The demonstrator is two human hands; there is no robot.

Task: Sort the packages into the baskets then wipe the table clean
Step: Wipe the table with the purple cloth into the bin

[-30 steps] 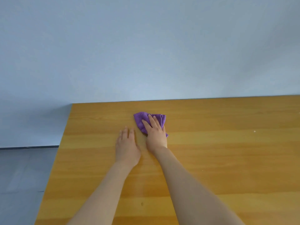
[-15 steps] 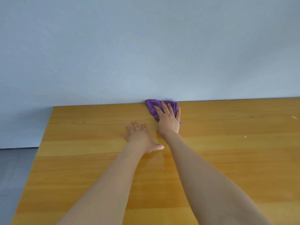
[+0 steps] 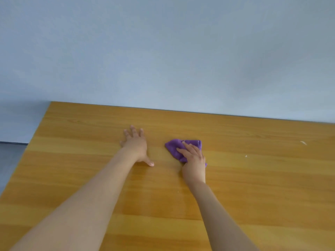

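A folded purple cloth (image 3: 175, 147) lies on the wooden table (image 3: 253, 187), a little behind the table's middle. My right hand (image 3: 193, 160) presses flat on the cloth's near right part with straight fingers and covers that part. My left hand (image 3: 136, 144) rests palm down on the bare wood to the left of the cloth, fingers spread, thumb pointing right. No packages or baskets are in view.
Small white crumbs (image 3: 303, 142) and a speck (image 3: 246, 156) lie on the table at the right. The table's far edge meets a pale blue-grey wall (image 3: 163, 51). The table's left edge drops to a grey floor (image 3: 10, 160).
My right hand has pulled the cloth back from the table's far edge toward me and to the right. My left hand stays flat on the wood. The view has tilted.
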